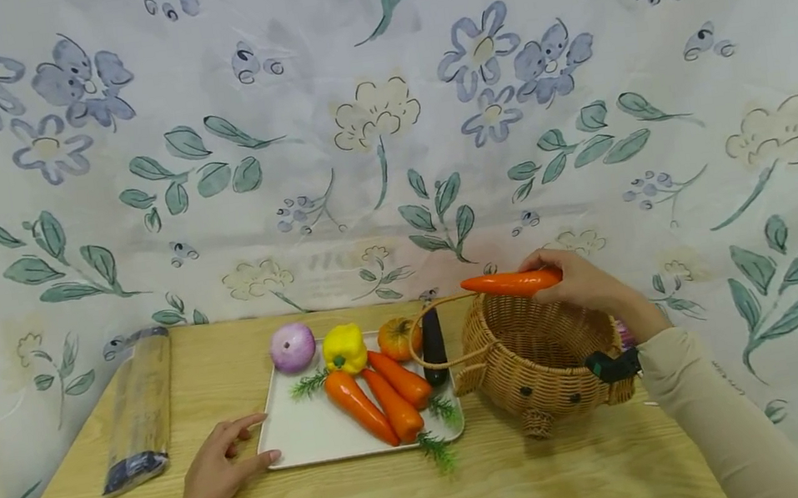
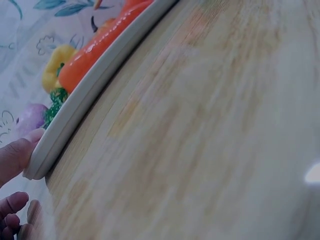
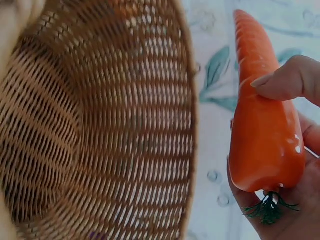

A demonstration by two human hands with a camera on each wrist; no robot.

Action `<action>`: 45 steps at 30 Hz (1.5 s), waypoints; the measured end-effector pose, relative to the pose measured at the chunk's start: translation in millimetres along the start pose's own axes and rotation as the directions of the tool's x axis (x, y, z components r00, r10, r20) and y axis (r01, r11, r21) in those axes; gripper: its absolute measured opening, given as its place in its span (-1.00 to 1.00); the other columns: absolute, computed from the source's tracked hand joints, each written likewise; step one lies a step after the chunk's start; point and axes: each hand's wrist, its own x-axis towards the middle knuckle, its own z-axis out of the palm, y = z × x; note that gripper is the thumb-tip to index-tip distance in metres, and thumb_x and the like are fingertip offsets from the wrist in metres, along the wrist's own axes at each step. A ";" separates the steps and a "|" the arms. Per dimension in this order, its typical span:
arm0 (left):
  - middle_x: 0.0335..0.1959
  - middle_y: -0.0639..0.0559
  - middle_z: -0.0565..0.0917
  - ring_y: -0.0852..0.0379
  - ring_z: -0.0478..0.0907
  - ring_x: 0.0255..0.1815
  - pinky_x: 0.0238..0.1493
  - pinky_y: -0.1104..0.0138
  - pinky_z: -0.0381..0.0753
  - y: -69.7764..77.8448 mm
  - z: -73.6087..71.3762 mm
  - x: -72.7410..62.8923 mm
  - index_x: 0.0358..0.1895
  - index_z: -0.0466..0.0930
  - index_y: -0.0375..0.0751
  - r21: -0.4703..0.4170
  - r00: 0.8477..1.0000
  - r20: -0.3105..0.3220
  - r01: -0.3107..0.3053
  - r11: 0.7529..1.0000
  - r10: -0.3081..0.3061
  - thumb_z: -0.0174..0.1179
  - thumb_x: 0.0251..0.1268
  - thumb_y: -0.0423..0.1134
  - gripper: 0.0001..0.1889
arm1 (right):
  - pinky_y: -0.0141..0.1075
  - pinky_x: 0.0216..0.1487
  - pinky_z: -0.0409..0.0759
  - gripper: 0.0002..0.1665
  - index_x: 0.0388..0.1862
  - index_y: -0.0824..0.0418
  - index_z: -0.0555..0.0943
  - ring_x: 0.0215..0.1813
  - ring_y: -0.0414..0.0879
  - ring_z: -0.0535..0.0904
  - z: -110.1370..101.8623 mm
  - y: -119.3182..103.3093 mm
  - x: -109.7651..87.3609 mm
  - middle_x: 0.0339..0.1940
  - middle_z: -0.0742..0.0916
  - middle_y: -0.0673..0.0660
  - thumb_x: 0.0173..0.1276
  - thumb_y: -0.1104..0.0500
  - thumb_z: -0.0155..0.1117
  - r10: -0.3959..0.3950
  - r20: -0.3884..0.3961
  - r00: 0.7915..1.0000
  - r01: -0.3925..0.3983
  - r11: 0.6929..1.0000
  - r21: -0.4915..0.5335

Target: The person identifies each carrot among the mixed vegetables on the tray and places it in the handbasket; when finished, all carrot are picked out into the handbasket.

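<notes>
Near the wicker basket, the right hand is holding a carrot — grip curled round its thicker part, likely for control — while the left hand, fingers relaxed, is touching the tray, perhaps steadying it.

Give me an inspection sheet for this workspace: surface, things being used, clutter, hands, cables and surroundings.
Surface: wooden table, bright glare near the front.
Things: held carrot near the far rim of the basket, not inside; tray bearing three carrots; onion, yellow pepper, pumpkin and dark long vegetable along its far side.
Clutter: wrapped bundle at the table's left.
Hands: left hand touches the tray's near-left corner; right hand grips the held carrot.
Cables: nothing seen.
Surroundings: flowered cloth behind the table.
</notes>
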 end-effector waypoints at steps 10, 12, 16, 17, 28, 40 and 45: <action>-0.19 0.05 0.51 0.21 0.26 -0.31 -0.31 0.34 0.24 1.4 -1.8 0.0 0.25 0.58 0.05 0.000 1.000 0.001 0.002 1.000 -0.002 0.46 0.08 0.10 -0.38 | -0.22 -0.20 0.55 -0.49 0.12 0.33 0.52 -0.10 0.07 0.49 -14.1 24.2 -5.2 0.11 0.57 0.37 0.14 0.35 0.34 0.059 0.026 0.998 -0.059 0.998 0.002; -0.19 0.05 0.50 0.22 0.26 -0.31 -0.31 0.34 0.24 1.7 -2.4 0.1 0.25 0.58 0.04 0.001 1.000 -0.001 -0.002 1.000 0.002 0.45 0.08 0.10 -0.38 | -0.22 -0.24 0.57 -0.48 0.12 0.34 0.52 -0.13 0.05 0.50 -16.0 27.7 -4.4 0.09 0.56 0.37 0.13 0.36 0.34 0.065 0.038 0.997 -0.066 0.998 0.024; -0.21 0.06 0.50 0.23 0.25 -0.32 -0.32 0.35 0.23 0.3 -3.0 0.2 0.25 0.58 0.02 0.003 1.000 -0.006 -0.014 1.000 0.014 0.45 0.09 0.08 -0.38 | -0.21 -0.25 0.58 -0.47 0.13 0.36 0.51 -0.16 0.03 0.50 -17.8 29.4 -2.6 0.08 0.55 0.36 0.14 0.37 0.33 0.076 0.071 0.995 -0.079 0.996 0.043; -0.21 0.06 0.50 0.23 0.25 -0.33 -0.32 0.35 0.23 -0.5 -3.0 0.3 0.25 0.58 0.02 0.003 1.000 -0.007 -0.017 1.000 0.017 0.45 0.09 0.08 -0.38 | -0.21 -0.25 0.57 -0.48 0.13 0.36 0.51 -0.17 0.03 0.50 -17.6 28.9 -1.9 0.07 0.56 0.36 0.13 0.37 0.33 0.074 0.080 0.994 -0.077 0.996 0.040; -0.19 0.05 0.51 0.24 0.25 -0.32 -0.31 0.34 0.23 -4.2 -1.9 1.1 0.25 0.59 0.05 0.004 1.000 0.002 0.012 1.000 -0.012 0.45 0.08 0.11 -0.38 | -0.21 -0.28 0.46 -0.55 -0.03 0.32 0.59 -0.26 0.00 0.45 -2.8 33.5 21.2 -0.13 0.64 0.23 0.01 0.34 0.33 0.058 0.189 0.980 -0.030 0.989 -0.145; -0.20 0.04 0.50 0.24 0.23 -0.33 -0.32 0.34 0.21 -2.5 0.2 -0.3 0.24 0.60 0.06 -0.020 1.000 0.003 0.015 1.000 -0.015 0.46 0.07 0.09 -0.39 | -0.21 -0.18 0.43 -0.59 -0.08 0.41 0.58 -0.19 0.01 0.44 4.6 42.4 36.4 -0.07 0.65 0.31 0.02 0.35 0.33 0.091 0.278 0.956 -0.063 0.992 -0.107; -0.21 0.05 0.50 0.24 0.24 -0.33 -0.32 0.34 0.22 -0.7 0.3 -1.4 0.24 0.60 0.06 -0.020 1.000 0.003 0.016 1.000 -0.015 0.46 0.08 0.10 -0.39 | -0.22 -0.17 0.41 -0.63 -0.11 0.39 0.58 -0.20 0.00 0.43 3.7 43.5 33.8 -0.12 0.64 0.27 0.06 0.34 0.34 0.139 0.289 0.947 -0.102 0.985 -0.140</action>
